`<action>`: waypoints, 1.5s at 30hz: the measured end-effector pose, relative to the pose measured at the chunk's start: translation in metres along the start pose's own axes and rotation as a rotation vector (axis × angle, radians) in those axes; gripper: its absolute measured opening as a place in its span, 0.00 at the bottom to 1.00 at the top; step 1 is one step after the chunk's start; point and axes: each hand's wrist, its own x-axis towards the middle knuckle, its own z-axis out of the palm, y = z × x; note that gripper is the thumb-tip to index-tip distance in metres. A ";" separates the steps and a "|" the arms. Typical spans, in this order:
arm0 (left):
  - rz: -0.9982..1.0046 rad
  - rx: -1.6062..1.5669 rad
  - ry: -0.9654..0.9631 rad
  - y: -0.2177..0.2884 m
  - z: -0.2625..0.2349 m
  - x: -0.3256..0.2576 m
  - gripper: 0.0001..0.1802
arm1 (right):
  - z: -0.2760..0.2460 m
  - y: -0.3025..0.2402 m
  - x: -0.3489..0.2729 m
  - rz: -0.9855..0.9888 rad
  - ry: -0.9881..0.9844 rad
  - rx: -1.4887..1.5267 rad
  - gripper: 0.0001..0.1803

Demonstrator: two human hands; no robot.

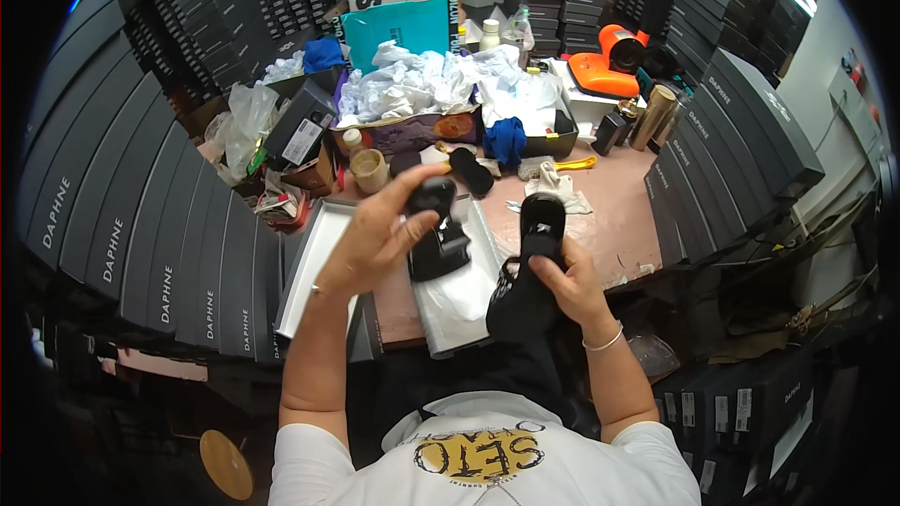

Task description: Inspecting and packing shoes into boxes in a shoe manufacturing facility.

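My left hand (380,234) is closed round a black shoe (441,258), its fingers at one end, above an open shoebox (466,337) with white paper inside. Further right, my right hand (574,286) grips a second black shoe (542,220) from its right side. This shoe has a glossy, rounded end pointing away from me, and its lower part merges with my dark clothing. Left of the shoebox, partly behind my left forearm, lies a box lid (316,267) with a pale inside.
Dark shoeboxes stand stacked at left (141,215) and right (722,169). Behind my hands are a container of crumpled white paper (403,84), a jar (369,171), a blue cloth (504,142), a yellow-handled brush (574,164) and an orange device (603,75) on the pink tabletop (623,215).
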 end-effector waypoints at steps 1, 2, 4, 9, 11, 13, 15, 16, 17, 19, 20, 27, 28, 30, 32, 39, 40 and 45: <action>-0.105 -0.195 -0.013 -0.008 0.008 -0.017 0.23 | 0.009 0.000 -0.004 -0.016 -0.094 0.016 0.14; -0.216 -0.357 0.003 -0.023 0.017 -0.034 0.23 | 0.015 0.005 -0.009 0.024 -0.199 -0.038 0.15; -0.407 -0.715 0.085 -0.058 0.046 -0.074 0.23 | 0.036 0.020 -0.025 0.104 -0.356 0.101 0.16; -0.692 -1.155 0.304 -0.073 0.097 -0.158 0.23 | 0.061 0.051 -0.058 0.359 -0.412 0.354 0.13; -0.676 -1.208 0.316 -0.054 0.094 -0.167 0.24 | 0.061 0.055 -0.061 0.336 -0.395 0.324 0.14; -0.711 -1.310 0.293 -0.058 0.090 -0.179 0.25 | 0.054 0.070 -0.063 0.342 -0.451 0.283 0.16; -0.729 -1.252 0.262 -0.049 0.084 -0.177 0.27 | 0.056 0.070 -0.062 0.375 -0.468 0.302 0.16; -0.721 -1.249 0.234 -0.047 0.079 -0.176 0.30 | 0.059 0.070 -0.060 0.381 -0.481 0.339 0.16; -0.682 -1.242 0.229 -0.044 0.077 -0.173 0.30 | 0.061 0.070 -0.059 0.355 -0.479 0.337 0.16; -0.607 -1.229 0.215 -0.037 0.075 -0.168 0.31 | 0.062 0.068 -0.058 0.303 -0.471 0.331 0.17; -0.607 -1.204 0.206 -0.036 0.074 -0.169 0.34 | 0.062 0.068 -0.059 0.301 -0.472 0.331 0.17; -0.651 -1.117 0.267 -0.026 0.077 -0.154 0.30 | 0.052 0.073 -0.060 0.276 -0.452 0.336 0.17; -0.671 -1.075 0.283 -0.027 0.073 -0.145 0.29 | 0.048 0.075 -0.059 0.257 -0.438 0.322 0.16; -0.721 -1.003 0.366 -0.038 0.072 -0.119 0.26 | 0.036 0.067 -0.046 0.382 -0.299 0.338 0.14; -0.650 -0.710 0.316 -0.071 0.068 -0.098 0.37 | 0.023 0.058 -0.028 0.458 -0.171 0.500 0.13; -0.995 -1.060 -0.116 -0.084 0.122 -0.091 0.36 | 0.047 0.084 0.002 0.071 -0.059 -0.198 0.17; -0.897 -1.084 -0.013 -0.086 0.124 -0.094 0.33 | 0.050 0.071 0.019 0.068 -0.163 -0.266 0.13; -0.853 -1.259 0.157 -0.087 0.087 -0.088 0.27 | 0.026 0.116 0.167 -0.143 0.025 -0.683 0.18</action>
